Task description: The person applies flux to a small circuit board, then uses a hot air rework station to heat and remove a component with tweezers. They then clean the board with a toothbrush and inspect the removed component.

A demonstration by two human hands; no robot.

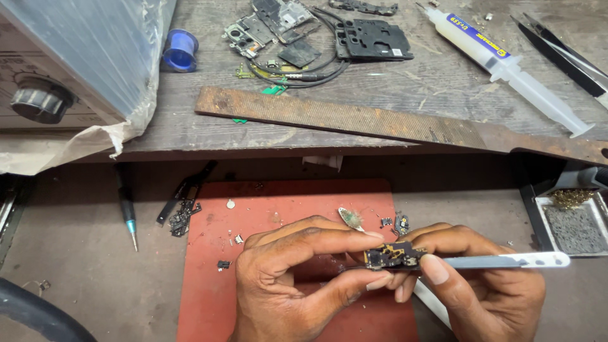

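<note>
Both hands are meeting low in the frame over a red mat [209,297]: the left hand [291,278] is pinching a small dark circuit board [394,256] between thumb and forefinger, while the right hand [487,285] is gripping flat metal tweezers [506,260] pressed against the board's right end. Across the top, a syringe [506,63], a rusty file [354,119] and dismantled phone parts [316,31] are lying on the wooden shelf [190,133].

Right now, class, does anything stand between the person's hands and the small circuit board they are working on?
Nothing visible does. The left hand already pinches the small circuit board between thumb and fingers, and the right hand presses a pair of tweezers against its edge above the red mat.
</note>
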